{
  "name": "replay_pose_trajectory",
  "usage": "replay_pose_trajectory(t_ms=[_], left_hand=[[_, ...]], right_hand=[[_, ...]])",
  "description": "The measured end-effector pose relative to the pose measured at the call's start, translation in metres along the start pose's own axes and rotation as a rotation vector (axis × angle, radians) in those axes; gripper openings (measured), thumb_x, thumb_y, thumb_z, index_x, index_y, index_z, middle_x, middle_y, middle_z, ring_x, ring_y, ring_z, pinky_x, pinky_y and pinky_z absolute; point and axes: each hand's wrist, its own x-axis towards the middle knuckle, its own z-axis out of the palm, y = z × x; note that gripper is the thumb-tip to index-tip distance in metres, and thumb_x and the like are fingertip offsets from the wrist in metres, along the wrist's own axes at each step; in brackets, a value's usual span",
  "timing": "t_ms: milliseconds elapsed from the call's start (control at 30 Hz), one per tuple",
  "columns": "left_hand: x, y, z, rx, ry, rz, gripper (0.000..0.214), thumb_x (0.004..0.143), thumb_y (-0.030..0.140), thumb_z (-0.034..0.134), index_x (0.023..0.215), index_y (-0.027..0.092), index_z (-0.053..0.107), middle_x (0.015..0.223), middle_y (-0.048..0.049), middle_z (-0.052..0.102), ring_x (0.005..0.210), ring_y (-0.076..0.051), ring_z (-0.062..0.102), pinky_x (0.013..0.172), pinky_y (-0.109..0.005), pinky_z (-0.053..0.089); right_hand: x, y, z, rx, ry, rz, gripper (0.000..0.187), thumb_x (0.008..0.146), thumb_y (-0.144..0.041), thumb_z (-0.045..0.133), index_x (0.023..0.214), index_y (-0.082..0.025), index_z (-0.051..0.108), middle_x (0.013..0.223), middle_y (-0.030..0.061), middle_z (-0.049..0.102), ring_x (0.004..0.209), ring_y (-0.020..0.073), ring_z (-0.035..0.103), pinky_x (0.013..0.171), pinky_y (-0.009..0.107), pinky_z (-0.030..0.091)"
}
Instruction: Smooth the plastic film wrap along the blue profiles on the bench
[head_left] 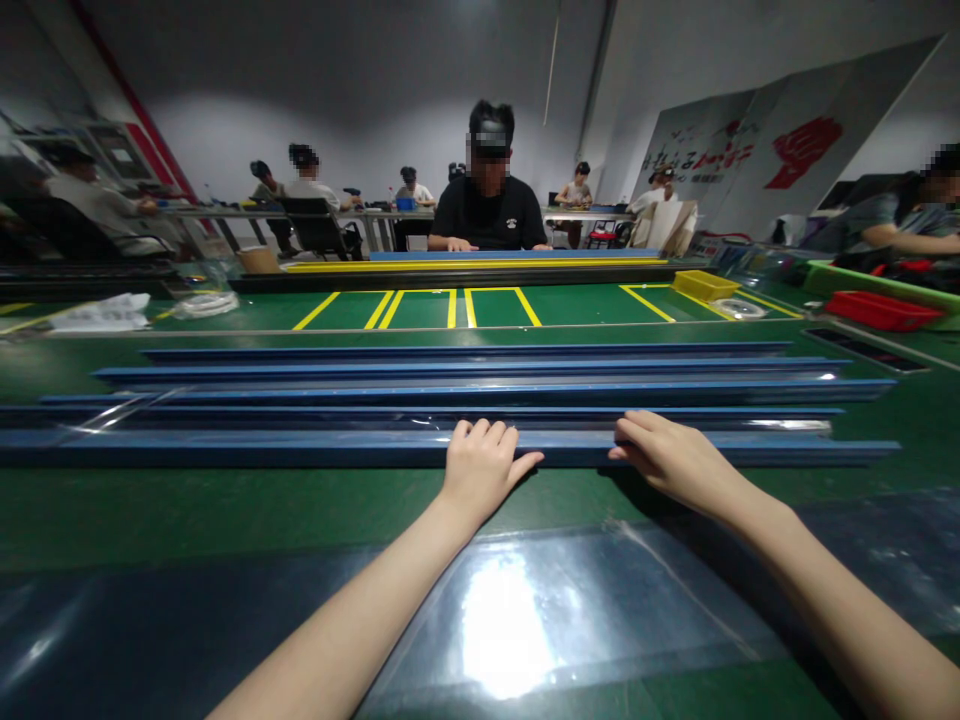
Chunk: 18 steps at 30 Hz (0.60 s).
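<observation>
Several long blue channel strips lie side by side across the green table, and a clear film shines along parts of them. My left hand [481, 462] rests on the nearest blue strip [337, 455], its fingers hooked over the top and its thumb stretched out along the front side. Further right, my right hand [660, 450] is closed at the same strip, fingers bent over the upper edge and thumb tip at the front. The fingertips of both hands are partly hidden behind the strip's edge.
A wide transparent sheet [577, 590] lies on the table [225, 515] under my forearms. Beyond the strips are yellow tape lines, a yellow tray [705, 286], a red tray [883, 310] and a dark flat device [862, 348]. A co-worker [487, 215] sits opposite, behind more long strips [450, 277].
</observation>
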Motion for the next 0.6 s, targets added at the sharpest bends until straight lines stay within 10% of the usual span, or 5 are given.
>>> replay_pose_trajectory(t_ms=[600], left_hand=[[0.001,-0.002,-0.003,-0.080,0.000,0.049,0.029,0.085,0.032,0.044,0.107,0.016,0.052,0.096,-0.0066,0.061,0.086,-0.019,0.053,0.081,-0.036,0.031]], right_hand=[[-0.018,0.040,-0.010,0.039,-0.069,0.188,0.015,0.080,-0.028,0.041,0.068,-0.022,0.048,0.071,0.0009,0.058,0.063,0.0149,0.054,0.049,0.023,0.033]])
